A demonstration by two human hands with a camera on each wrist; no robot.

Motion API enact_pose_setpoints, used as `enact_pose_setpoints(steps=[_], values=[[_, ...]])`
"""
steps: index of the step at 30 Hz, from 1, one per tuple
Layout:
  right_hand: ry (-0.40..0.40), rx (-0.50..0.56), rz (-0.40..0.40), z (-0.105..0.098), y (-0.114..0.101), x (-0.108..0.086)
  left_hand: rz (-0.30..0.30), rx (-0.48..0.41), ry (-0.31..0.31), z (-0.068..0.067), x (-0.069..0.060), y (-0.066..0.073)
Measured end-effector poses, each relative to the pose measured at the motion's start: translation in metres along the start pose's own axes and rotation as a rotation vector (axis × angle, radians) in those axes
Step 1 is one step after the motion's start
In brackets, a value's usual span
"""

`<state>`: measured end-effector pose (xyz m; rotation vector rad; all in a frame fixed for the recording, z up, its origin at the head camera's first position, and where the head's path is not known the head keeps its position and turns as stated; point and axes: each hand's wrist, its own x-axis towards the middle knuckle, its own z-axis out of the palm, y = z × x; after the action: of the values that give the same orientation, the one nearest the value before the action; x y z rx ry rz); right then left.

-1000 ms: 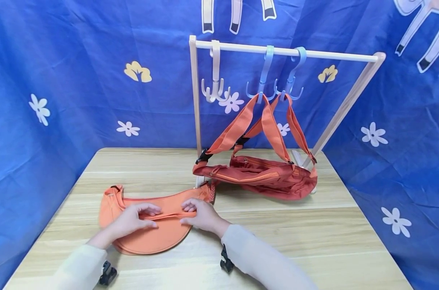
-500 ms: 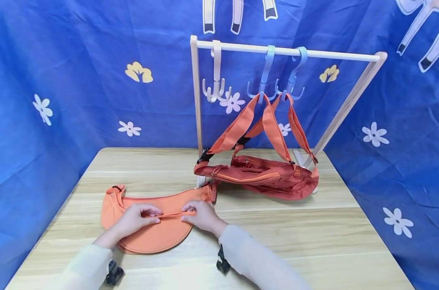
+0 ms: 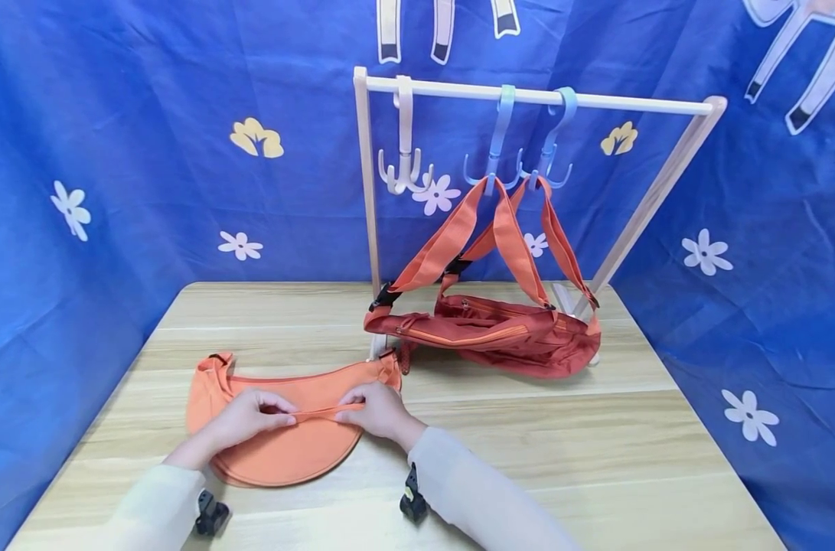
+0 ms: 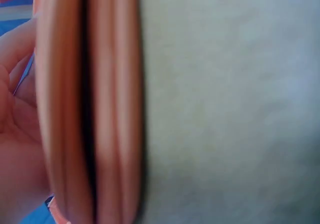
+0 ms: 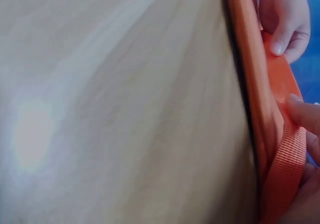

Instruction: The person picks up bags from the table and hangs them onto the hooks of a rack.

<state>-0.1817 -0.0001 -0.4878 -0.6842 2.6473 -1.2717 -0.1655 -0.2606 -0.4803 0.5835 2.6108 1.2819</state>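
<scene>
An orange waist bag (image 3: 286,459) lies flat on the table at the front left, its curved edge towards me. Across its face runs an orange webbing strap (image 3: 315,413). My left hand (image 3: 241,419) pinches the strap on the left between thumb and fingers. On the right, my right hand (image 3: 376,413) pinches the same strap. The right wrist view shows the strap (image 5: 287,164) with its ribbed weave under the right thumb. In the left wrist view the bag's layered edge (image 4: 112,103) fills the left part, blurred, and hides most of the left fingers.
Behind stands a rack with a white rail (image 3: 596,100). A white hook (image 3: 405,153) hangs at its left, two blue hooks (image 3: 497,141) further right. Two dark red bags (image 3: 472,333) hang by orange straps from the blue hooks, low over the wooden table (image 3: 562,459).
My left thumb and fingers have closed on the strap; a second ago they were spread apart. The right hand keeps its place at the strap. The head view has shifted slightly.
</scene>
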Motion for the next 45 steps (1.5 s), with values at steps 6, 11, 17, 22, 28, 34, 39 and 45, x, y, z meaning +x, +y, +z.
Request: enact_pose_setpoints(steps=[6,11,17,22,28,34,39,45], values=[[-0.069,0.069,0.016,-0.002,-0.008,0.001,-0.029,-0.019,-0.097,-0.011,-0.002,0.005],[-0.104,0.079,0.01,-0.002,-0.016,0.001,-0.015,-0.039,-0.151,-0.021,-0.004,0.011],[-0.131,0.106,0.06,-0.002,-0.03,-0.002,-0.01,-0.066,-0.224,-0.032,-0.008,0.01],[-0.156,0.15,0.147,-0.002,-0.046,-0.006,0.025,-0.101,-0.261,-0.042,-0.012,0.009],[-0.175,0.176,0.171,-0.004,-0.061,-0.009,0.135,-0.166,-0.333,-0.055,-0.012,0.01],[-0.173,0.193,0.16,-0.004,-0.068,-0.008,0.185,-0.195,-0.385,-0.064,-0.011,0.02],[-0.152,0.149,0.092,-0.007,-0.071,-0.006,0.181,-0.193,-0.395,-0.069,-0.008,0.034],[-0.123,0.115,0.016,-0.017,-0.077,-0.003,0.195,-0.214,-0.423,-0.074,-0.002,0.051]])
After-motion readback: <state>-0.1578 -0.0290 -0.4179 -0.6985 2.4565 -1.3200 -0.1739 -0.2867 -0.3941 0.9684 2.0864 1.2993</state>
